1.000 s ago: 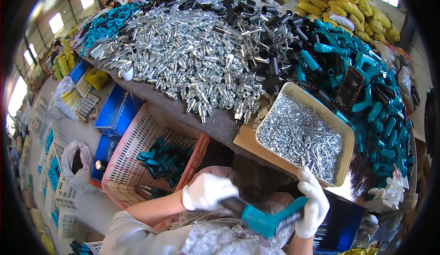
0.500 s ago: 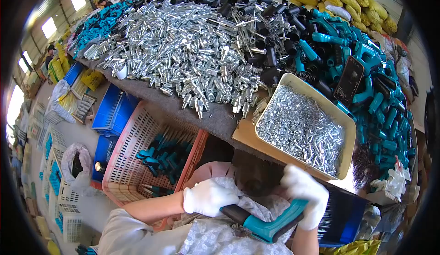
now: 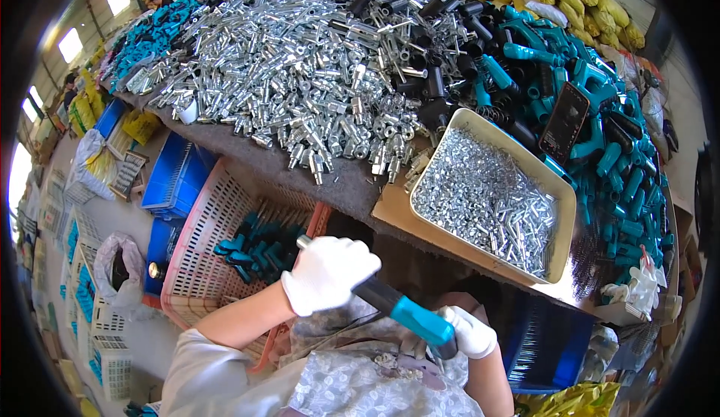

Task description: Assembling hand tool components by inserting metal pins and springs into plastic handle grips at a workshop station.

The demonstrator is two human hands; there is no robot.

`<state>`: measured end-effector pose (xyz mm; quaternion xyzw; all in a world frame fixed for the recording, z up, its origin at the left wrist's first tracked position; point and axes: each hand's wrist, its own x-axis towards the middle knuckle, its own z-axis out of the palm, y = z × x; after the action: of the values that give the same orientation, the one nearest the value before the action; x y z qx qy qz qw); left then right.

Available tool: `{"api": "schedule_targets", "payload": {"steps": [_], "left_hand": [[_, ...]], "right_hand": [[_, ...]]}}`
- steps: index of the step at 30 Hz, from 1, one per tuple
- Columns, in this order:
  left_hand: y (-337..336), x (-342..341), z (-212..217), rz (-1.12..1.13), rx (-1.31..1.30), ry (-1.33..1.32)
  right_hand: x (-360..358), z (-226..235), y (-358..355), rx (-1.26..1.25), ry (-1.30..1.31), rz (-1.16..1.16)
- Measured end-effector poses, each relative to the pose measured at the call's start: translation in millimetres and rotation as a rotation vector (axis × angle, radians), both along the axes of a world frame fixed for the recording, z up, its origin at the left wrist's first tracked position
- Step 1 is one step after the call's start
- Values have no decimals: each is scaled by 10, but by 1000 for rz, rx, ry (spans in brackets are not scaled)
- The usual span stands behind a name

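My left hand (image 3: 330,274), in a white glove, is closed round the black barrel end of a teal-and-black gun-shaped tool (image 3: 420,318). A short metal tip pokes out past that fist on the crate side. The tool slants down to the right, above my lap. At its teal end is my right hand (image 3: 471,333), also gloved in white, its fingers closed against the tool and partly hidden behind it. To the left of my lap, a pink perforated crate (image 3: 196,248) holds several similar teal tools (image 3: 259,248) with metal rods.
The table (image 3: 341,184) carries a heap of metal fittings (image 3: 300,79), a cream tray (image 3: 566,248) of small metal parts, a phone (image 3: 564,122) and a pile of teal bodies (image 3: 615,184). Blue bins (image 3: 178,177) stand left; a dark blue bin (image 3: 547,349) stands right.
My left hand has moved up and left, turning the tool, and a metal tip now shows beyond it. My right hand has come down to the tool's teal end. The view has shifted slightly.
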<state>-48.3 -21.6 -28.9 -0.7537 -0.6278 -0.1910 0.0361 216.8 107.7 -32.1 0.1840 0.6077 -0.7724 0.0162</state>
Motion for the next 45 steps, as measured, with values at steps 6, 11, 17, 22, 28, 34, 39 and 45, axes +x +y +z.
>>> {"api": "schedule_targets", "payload": {"steps": [6, 11, 17, 22, 28, 34, 39, 45], "left_hand": [[442, 119, 386, -39, 244, 148], [452, -785, 164, 860, 59, -138], [497, -948, -83, 847, 68, -135], [225, -377, 171, 266, -33, -1001], [93, -22, 436, -11, -200, -927], [64, 25, 536, 122, -414, -1110], [74, 39, 528, 60, -373, -1028], [91, 102, 679, 69, -418, -853]], "right_hand": [[-460, -57, -7, -304, -77, 65], [-386, -85, -68, -132, 112, -270], [-428, -73, -189, -21, 201, -223], [-357, -100, -200, 360, 194, -315], [-302, 37, -212, 831, 214, -317], [-252, 129, -244, 1124, 109, -284], [-243, 112, -215, 1356, 148, -307], [-246, 135, -245, 1456, 141, -321]]}}
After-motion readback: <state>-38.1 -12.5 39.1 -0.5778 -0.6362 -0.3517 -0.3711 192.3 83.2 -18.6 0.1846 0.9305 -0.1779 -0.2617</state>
